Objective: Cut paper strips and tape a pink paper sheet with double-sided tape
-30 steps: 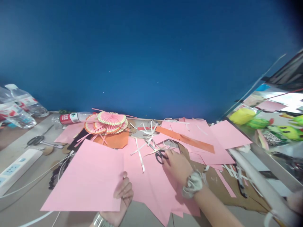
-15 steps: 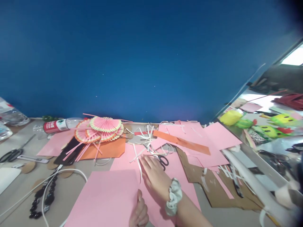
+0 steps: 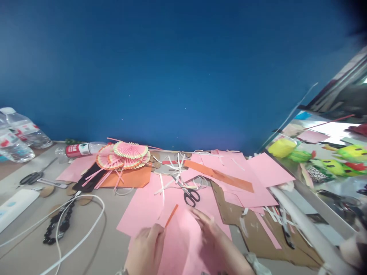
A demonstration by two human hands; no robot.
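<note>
My left hand [image 3: 147,246] is closed at the left edge of a bent pink sheet of paper [image 3: 180,244], at the front of the table. A narrow orange strip [image 3: 172,215] juts out beside its fingertips; whether it is loose or an edge of the sheet I cannot tell. My right hand [image 3: 213,235], blurred, has its fingers stretched out over the sheet's right side. Another pink sheet [image 3: 134,217] lies flat underneath. Just beyond my right fingertips are black-handled scissors [image 3: 191,197], with white paper strips [image 3: 179,166] behind them.
Pleated paper fans [image 3: 130,151] rest on orange paper [image 3: 132,179] at the back. Left are a white cable [image 3: 100,214], black beads [image 3: 50,235], a box cutter [image 3: 53,183] and bottles [image 3: 28,130]. Cardboard [image 3: 266,244] and more pink paper [image 3: 258,194] lie right. A blue wall [image 3: 177,76] stands behind.
The pink sheet has moved right, in front of me, and is now bent. My left hand has shifted left and my right hand has drawn back towards me, uncovering the scissors handles.
</note>
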